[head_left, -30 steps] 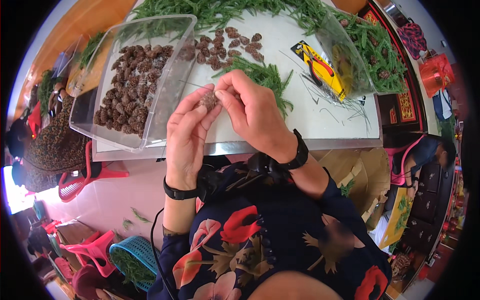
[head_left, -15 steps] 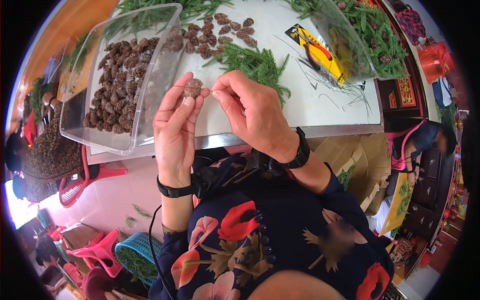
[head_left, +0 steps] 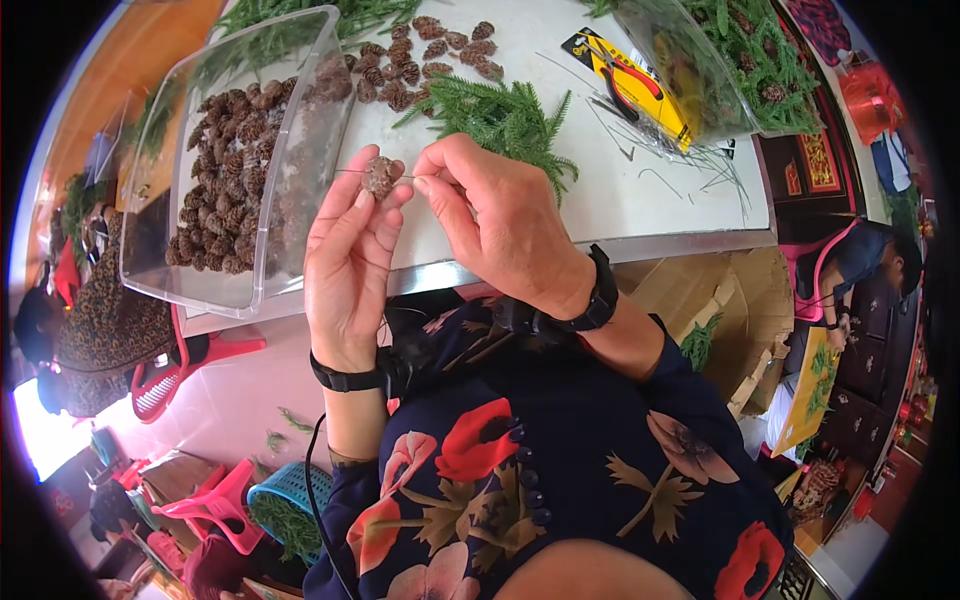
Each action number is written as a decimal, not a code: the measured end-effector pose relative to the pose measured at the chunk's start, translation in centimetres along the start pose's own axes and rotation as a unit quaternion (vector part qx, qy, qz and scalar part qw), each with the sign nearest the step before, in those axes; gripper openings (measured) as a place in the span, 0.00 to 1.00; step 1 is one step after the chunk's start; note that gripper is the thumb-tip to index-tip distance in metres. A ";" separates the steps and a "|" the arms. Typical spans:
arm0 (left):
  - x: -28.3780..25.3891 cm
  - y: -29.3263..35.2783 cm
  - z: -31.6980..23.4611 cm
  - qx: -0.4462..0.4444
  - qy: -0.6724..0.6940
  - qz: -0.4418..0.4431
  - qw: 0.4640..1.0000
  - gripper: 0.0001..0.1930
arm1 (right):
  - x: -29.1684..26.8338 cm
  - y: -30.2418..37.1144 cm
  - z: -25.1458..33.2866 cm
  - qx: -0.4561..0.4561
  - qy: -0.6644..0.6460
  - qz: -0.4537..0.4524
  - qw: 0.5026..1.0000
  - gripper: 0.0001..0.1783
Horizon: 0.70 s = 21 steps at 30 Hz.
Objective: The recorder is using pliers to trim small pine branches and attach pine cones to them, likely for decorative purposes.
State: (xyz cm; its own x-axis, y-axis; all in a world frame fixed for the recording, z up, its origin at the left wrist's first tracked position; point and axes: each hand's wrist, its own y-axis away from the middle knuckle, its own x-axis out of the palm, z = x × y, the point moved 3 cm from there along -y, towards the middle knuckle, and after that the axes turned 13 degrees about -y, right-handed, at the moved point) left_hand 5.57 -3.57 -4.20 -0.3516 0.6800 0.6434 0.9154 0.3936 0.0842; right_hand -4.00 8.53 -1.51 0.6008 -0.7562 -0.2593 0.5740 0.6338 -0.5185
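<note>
Between the thumb and fingers of my left hand point(head_left: 345, 255) sits a small brown pine cone point(head_left: 380, 178). A thin wire point(head_left: 403, 179) crosses the cone, one end poking out to its left and the other running right. My right hand point(head_left: 505, 215) pinches that right end between thumb and forefinger. Whether the wire is wound around the cone or only lies against it, I cannot tell. Both hands are over the near edge of the white table point(head_left: 640, 205). Just beyond my right hand lies a bunch of green artificial sprigs point(head_left: 500, 110).
A clear plastic bin point(head_left: 262, 210) full of pine cones point(head_left: 225, 180) stands left. Loose cones point(head_left: 400, 65) lie at the back. To the right are red-handled pliers point(head_left: 630, 85) on a yellow card, loose wires point(head_left: 715, 170) and a clear container of greenery point(head_left: 770, 80). Other people sit at both sides.
The view has shifted slightly. My left hand still holds the cone and my right hand still pinches the wire; the cone looks slightly turned.
</note>
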 end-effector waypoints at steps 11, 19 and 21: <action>-0.1 -2.3 0.2 -0.007 -0.041 0.010 0.999 0.19 | -0.5 -0.4 0.1 -0.032 0.023 -0.037 0.999 0.04; 1.0 -3.0 0.5 -0.003 0.004 0.030 1.000 0.18 | -1.0 -0.8 -0.2 -0.031 0.027 -0.048 0.998 0.04; 1.1 -3.1 0.4 -0.012 0.007 0.022 1.000 0.18 | -1.0 -1.0 -0.4 -0.044 0.032 -0.058 0.997 0.04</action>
State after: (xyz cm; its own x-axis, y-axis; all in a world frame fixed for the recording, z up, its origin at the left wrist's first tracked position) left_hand 2.21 -3.77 -4.05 -0.3089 0.6876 0.6571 0.9342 0.3491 0.0739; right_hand -5.40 8.63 -1.02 0.4956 -0.8338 -0.2433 0.5846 0.5274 -0.6165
